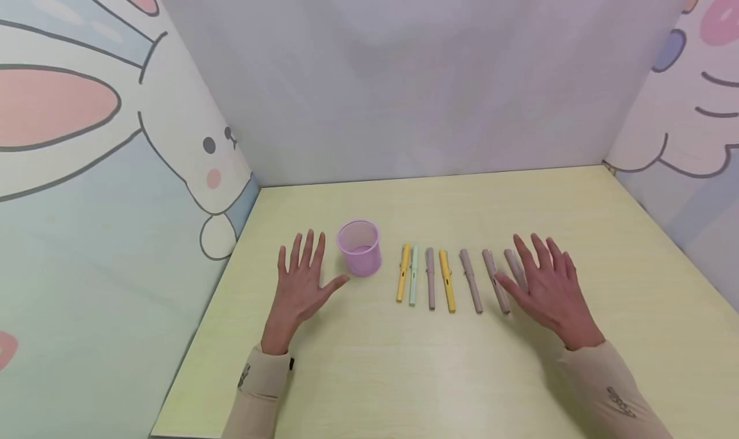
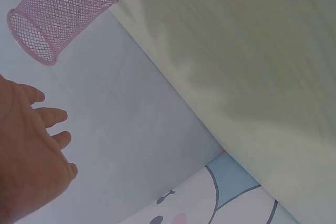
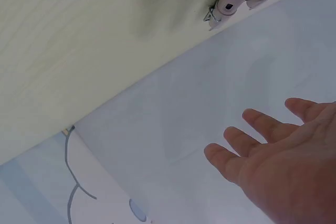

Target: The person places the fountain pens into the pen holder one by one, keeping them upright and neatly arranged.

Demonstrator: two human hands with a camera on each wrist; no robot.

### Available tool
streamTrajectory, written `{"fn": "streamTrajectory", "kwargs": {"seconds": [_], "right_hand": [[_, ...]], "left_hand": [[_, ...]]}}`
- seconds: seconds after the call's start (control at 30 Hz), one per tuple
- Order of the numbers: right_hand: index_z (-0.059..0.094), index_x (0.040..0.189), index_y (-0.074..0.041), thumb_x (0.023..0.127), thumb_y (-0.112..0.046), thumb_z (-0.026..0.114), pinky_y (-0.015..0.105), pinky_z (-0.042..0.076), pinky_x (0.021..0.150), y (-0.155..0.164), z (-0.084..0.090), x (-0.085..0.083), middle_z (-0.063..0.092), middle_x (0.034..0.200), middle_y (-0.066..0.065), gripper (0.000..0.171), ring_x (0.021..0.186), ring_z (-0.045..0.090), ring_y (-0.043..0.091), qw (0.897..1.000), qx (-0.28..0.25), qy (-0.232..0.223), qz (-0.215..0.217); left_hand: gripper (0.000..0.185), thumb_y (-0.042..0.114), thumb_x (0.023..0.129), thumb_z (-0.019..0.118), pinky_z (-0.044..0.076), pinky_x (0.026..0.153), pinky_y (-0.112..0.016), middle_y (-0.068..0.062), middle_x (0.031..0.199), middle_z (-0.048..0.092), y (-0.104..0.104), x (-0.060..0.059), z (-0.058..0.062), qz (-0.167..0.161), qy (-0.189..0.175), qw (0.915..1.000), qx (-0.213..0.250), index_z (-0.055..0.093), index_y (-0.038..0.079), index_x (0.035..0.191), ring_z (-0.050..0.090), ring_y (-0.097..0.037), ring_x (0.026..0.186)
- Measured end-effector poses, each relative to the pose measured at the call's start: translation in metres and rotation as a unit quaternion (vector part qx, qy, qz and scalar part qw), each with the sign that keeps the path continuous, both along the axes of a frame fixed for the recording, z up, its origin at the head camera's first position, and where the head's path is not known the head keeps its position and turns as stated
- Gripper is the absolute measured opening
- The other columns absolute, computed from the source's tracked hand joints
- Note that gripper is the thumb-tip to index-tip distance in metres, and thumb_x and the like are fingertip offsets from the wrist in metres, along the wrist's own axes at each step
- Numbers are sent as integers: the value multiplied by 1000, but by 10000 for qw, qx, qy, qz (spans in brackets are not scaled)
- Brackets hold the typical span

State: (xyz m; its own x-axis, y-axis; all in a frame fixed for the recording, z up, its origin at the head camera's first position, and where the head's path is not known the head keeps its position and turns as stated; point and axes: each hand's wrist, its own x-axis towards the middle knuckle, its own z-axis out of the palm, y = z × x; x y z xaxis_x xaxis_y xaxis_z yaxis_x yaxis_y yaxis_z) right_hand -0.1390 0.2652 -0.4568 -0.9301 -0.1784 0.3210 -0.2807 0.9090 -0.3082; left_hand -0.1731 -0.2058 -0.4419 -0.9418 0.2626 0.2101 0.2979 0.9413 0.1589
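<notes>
My left hand (image 1: pixel 299 294) is spread with straight fingers at the left of the table, holding nothing. Just right of its fingers stands a pink mesh pen cup (image 1: pixel 362 259), upright, with no pens seen in it. Several capped pens lie in a row: a yellow pen (image 1: pixel 403 273), a mint green pen (image 1: pixel 413 276), a second yellow pen (image 1: pixel 447 281) and several mauve pens (image 1: pixel 471 281). Over the right end of the row my right hand (image 1: pixel 551 294) is spread, partly covering the last mauve pen (image 1: pixel 514 263). In the right wrist view, its fingers are apart from the pens.
The pale wooden table (image 1: pixel 369 375) ends at a plain grey back wall (image 1: pixel 427 79). A side panel with a cartoon rabbit (image 1: pixel 185 150) stands along the left edge, and another printed panel (image 1: pixel 681 118) along the right.
</notes>
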Motion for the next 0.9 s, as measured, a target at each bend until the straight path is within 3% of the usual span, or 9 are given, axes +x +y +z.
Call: {"fn": "streamTrajectory", "kwargs": {"seconds": [0.1, 0.23, 0.33, 0.5, 0.6, 0.77, 0.9], "right_hand": [[27, 160, -1, 103, -51, 56, 78, 18, 107, 3, 2, -2, 27, 155, 37, 81, 143, 19, 60, 9996, -226, -174, -33], [31, 155, 6, 105, -44, 57, 78, 30, 96, 11, 6, -7, 33, 148, 38, 75, 132, 29, 63, 9951, -829, -522, -136], [33, 152, 10, 107, -37, 58, 74, 39, 89, 18, 7, -12, 39, 140, 39, 69, 123, 41, 60, 9875, -1317, -861, -121], [38, 145, 17, 107, -27, 58, 66, 49, 88, 28, 3, -24, 50, 128, 40, 61, 111, 58, 55, 9759, -1715, -1347, -17], [41, 143, 18, 108, -25, 58, 62, 52, 87, 33, 1, -29, 56, 124, 40, 58, 107, 61, 54, 9712, -1752, -1614, -13], [40, 143, 17, 109, -28, 56, 51, 57, 81, 36, 1, -36, 57, 124, 37, 58, 105, 65, 48, 9608, -1829, -2082, -14], [39, 143, 17, 107, -25, 59, 41, 58, 72, 36, 2, -40, 56, 123, 38, 59, 83, 70, 32, 9481, -2041, -2437, -13]], "left_hand": [[109, 86, 92, 32, -8, 121, -58, -15, 172, 10, 0, -4, 2, -90, -22, 9994, 335, 12, 10, 167, -2, -33, 158], [105, 73, 93, 53, 1, 122, -59, -17, 169, 21, 3, -16, 8, -346, -2, 9934, 1090, 17, 6, 166, 10, -34, 156], [103, 61, 92, 66, 13, 122, -59, -17, 167, 27, 5, -25, 14, -490, -164, 9839, 1709, 20, 6, 165, 22, -37, 153], [105, 54, 90, 76, 31, 115, -61, -12, 167, 30, 9, -37, 19, -489, -925, 9598, 2603, 18, 11, 167, 33, -35, 149], [105, 50, 89, 79, 36, 112, -62, -11, 165, 35, 10, -42, 18, -505, -1242, 9478, 2893, 20, 11, 166, 39, -33, 147], [101, 43, 88, 81, 37, 110, -64, -15, 159, 44, 10, -48, 14, -600, -1461, 9371, 3114, 26, 8, 164, 44, -37, 142], [98, 41, 88, 81, 38, 109, -65, -19, 154, 49, 10, -50, 13, -672, -1608, 9322, 3172, 29, 5, 163, 46, -39, 139]]}}
